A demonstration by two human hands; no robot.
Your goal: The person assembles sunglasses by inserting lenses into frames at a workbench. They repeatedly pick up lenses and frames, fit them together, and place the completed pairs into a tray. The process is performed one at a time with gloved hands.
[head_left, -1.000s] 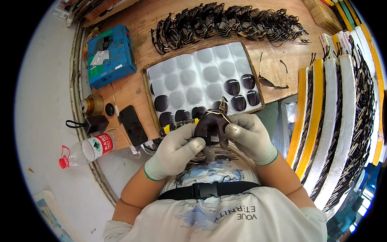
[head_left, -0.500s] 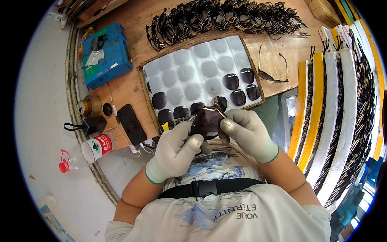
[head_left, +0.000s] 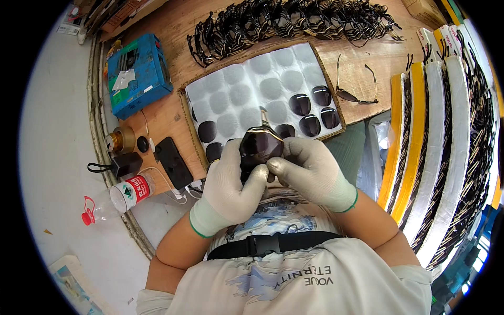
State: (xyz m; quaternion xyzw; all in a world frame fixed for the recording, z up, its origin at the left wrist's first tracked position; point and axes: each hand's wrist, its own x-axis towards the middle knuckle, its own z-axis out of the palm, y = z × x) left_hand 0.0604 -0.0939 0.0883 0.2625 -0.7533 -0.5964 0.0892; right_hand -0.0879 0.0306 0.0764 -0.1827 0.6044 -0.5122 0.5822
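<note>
Close to my body, a pair of sunglasses (head_left: 259,146) with a large dark lens and a gold-edged rim is held between both hands. My left hand (head_left: 227,184), in a pale knitted glove, is closed on its left side, the thumb low by the lens. My right hand (head_left: 313,167), gloved the same way, grips the right side with its thumb at the lens's lower edge. The fingers behind the lens are hidden. Just beyond lies a shallow cardboard tray (head_left: 341,116) with a white dimpled liner and several dark lenses (head_left: 300,105) in it.
Many spectacle frames (head_left: 283,26) are heaped along the far side. One pair of sunglasses (head_left: 357,97) lies right of the tray. Padded racks (head_left: 417,136) of frames stand at right. On the left are a blue box (head_left: 140,79), a phone (head_left: 173,163) and a plastic bottle (head_left: 123,195).
Both hands have shifted slightly left and up with the sunglasses, which have turned a little. My right thumb has moved from the lens's upper right to its lower edge.
</note>
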